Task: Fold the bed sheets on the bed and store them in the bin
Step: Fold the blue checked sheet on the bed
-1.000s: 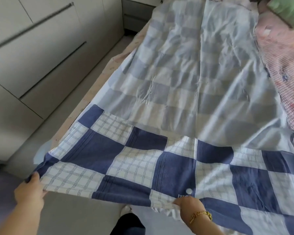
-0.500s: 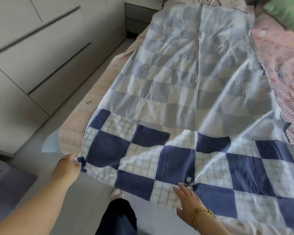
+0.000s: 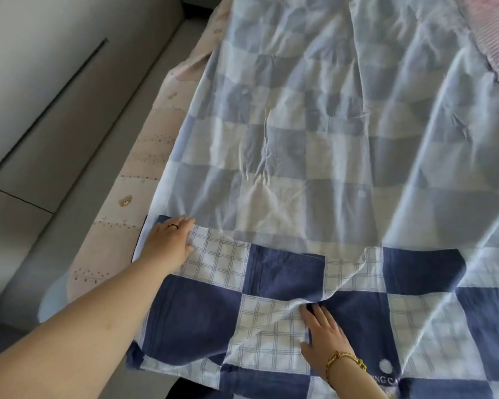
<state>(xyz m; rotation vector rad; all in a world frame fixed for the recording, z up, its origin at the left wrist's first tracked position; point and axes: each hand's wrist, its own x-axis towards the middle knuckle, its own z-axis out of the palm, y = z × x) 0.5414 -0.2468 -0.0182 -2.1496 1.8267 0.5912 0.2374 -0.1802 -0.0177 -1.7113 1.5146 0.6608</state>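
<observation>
A blue and white checked bed sheet [image 3: 314, 145] lies spread along the bed, pale underside up. Its near end is folded back, showing a dark navy and white band [image 3: 285, 286]. My left hand [image 3: 170, 243] lies flat on the far left corner of that folded band, fingers straight. On the band's middle my right hand [image 3: 323, 344], with a gold bracelet on the wrist, presses flat beside a raised crease. No bin is in view.
A pinkish mattress cover [image 3: 133, 197] shows along the bed's left edge. Grey cabinet fronts [image 3: 41, 82] and a strip of floor run on the left. A pink striped cloth [image 3: 493, 44] lies at the upper right.
The near end of the sheet has been carried farther up the bed and laid down. Both hands have let go of the edge and now lie flat on the fold.
</observation>
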